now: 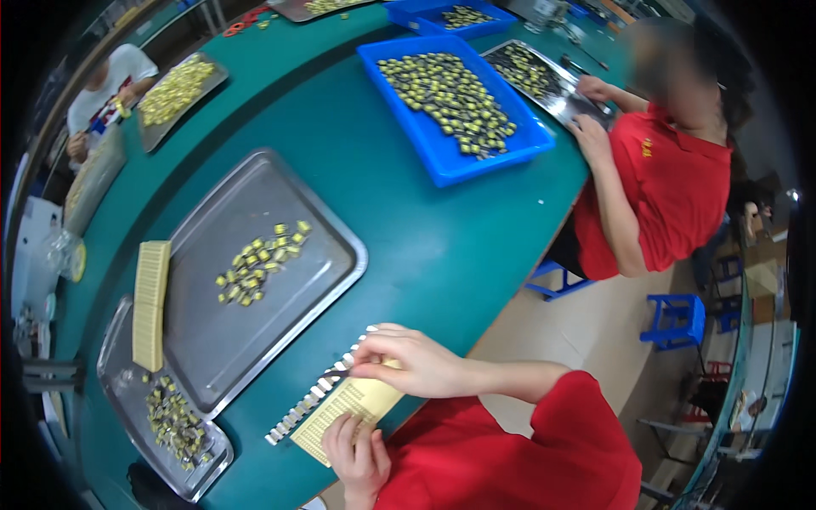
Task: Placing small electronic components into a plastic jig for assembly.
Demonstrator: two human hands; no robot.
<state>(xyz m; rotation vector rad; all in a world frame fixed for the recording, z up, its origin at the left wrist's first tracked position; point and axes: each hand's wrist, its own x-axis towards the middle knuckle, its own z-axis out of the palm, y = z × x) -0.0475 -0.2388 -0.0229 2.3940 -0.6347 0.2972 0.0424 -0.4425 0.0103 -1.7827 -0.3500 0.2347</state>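
My right hand (406, 361) pinches a small part at the upper end of a long strip of small grey parts (311, 400) lying on the green table. My left hand (355, 455) presses down on the near corner of a pale yellow gridded card (347, 410) that lies beside the strip. Just left of the strip is a large metal tray (255, 280) holding a loose pile of small yellow-and-dark parts (259, 263).
A yellow gridded strip (150, 304) rests on the large tray's left rim. A smaller metal tray (161, 425) holds darker parts. A blue bin (455, 102) of parts sits farther back. A person in red (663, 183) works at another tray (544, 81). Blue stools (676, 319) stand on the floor.
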